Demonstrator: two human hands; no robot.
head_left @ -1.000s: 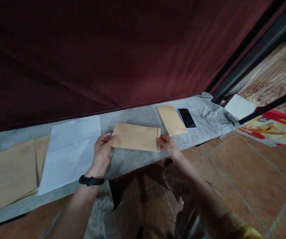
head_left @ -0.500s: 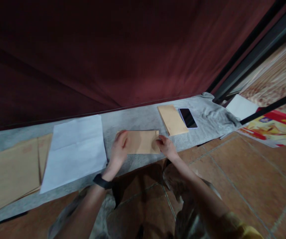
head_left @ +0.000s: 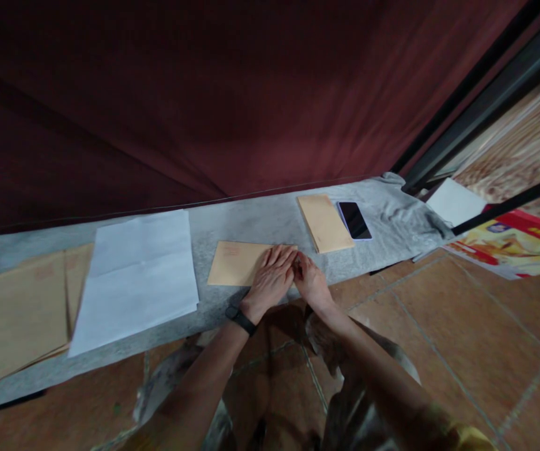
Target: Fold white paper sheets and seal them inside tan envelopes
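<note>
A brown paper envelope (head_left: 233,262) lies flat on the grey cloth of the bench. My left hand (head_left: 272,274) rests on its right half, palm down, with the fingers stretched out toward the right end. At that end my right hand (head_left: 311,279) has its fingers curled in a pinch at the envelope's edge, touching my left fingertips. Both hands cover the right edge, so its fold is hidden. Just beyond my right hand lies another stack of brown envelopes (head_left: 326,223).
A phone (head_left: 355,220) lies right of the envelope stack. On the left are white paper sheets (head_left: 138,282) and larger brown envelopes (head_left: 20,313). A dark red curtain (head_left: 204,113) hangs behind the bench. A printed carton (head_left: 519,241) is on the right by a metal frame.
My left hand has left the envelope's left end and moved right, now flat on its right half. My right hand stays at the right end. The envelope has shifted slightly left.
</note>
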